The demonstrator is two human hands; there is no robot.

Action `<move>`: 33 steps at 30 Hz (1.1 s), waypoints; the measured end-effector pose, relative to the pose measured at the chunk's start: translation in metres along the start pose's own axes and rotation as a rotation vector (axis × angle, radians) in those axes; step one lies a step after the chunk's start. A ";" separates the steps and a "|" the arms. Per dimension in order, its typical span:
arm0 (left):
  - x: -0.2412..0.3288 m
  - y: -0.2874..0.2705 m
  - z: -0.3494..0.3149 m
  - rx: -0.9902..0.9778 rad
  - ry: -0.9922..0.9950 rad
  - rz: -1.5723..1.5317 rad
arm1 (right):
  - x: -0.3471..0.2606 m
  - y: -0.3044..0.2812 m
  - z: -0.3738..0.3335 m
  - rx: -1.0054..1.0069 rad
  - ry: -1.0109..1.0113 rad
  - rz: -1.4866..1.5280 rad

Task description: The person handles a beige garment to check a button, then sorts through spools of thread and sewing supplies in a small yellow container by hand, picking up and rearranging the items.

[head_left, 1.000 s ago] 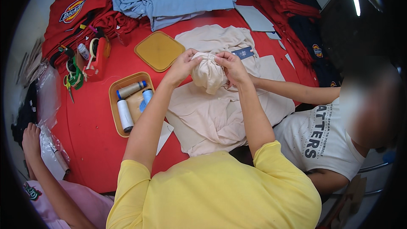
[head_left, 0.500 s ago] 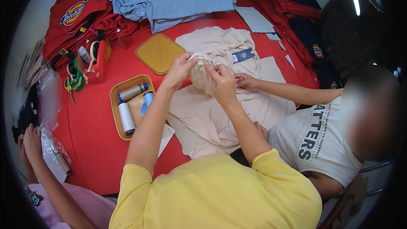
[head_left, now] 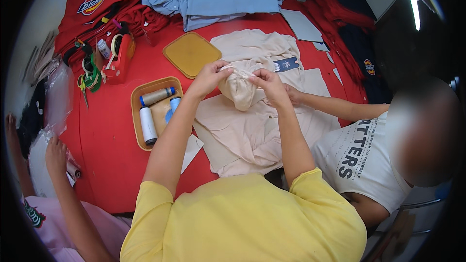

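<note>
Both grips closed: my left hand (head_left: 209, 76) and right hand (head_left: 270, 83) pinch the gathered top of a cream cloth bundle (head_left: 239, 92), held just above the beige garment (head_left: 262, 126) on the red table (head_left: 107, 165). I judge equal tension on both pinches keeps the gather tight; thread spools wait in the tan tray (head_left: 141, 98) left

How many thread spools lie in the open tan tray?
3 in the open tan tray: a grey spool at the top, a white spool at left, a blue spool beside it. More may be hidden.
</note>
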State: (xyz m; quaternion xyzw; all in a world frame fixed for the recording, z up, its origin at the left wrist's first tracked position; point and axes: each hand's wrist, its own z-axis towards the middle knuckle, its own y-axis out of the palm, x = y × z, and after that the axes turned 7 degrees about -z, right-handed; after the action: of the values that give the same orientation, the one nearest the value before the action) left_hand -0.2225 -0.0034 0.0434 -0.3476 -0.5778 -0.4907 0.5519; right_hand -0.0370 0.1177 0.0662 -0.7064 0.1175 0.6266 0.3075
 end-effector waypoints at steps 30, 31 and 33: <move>0.020 0.016 -0.012 -0.207 -0.203 0.142 | -0.012 0.008 0.006 0.096 -0.175 0.126; 0.017 0.013 -0.011 -0.227 -0.238 0.142 | -0.014 0.006 0.004 0.092 -0.183 0.097; 0.015 0.008 -0.011 -0.259 -0.212 0.096 | -0.021 0.004 0.000 0.091 -0.167 0.057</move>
State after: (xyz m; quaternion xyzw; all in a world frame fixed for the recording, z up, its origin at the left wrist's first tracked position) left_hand -0.2141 -0.0140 0.0580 -0.4927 -0.5473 -0.4948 0.4614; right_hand -0.0428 0.1102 0.0855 -0.6335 0.1396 0.6857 0.3301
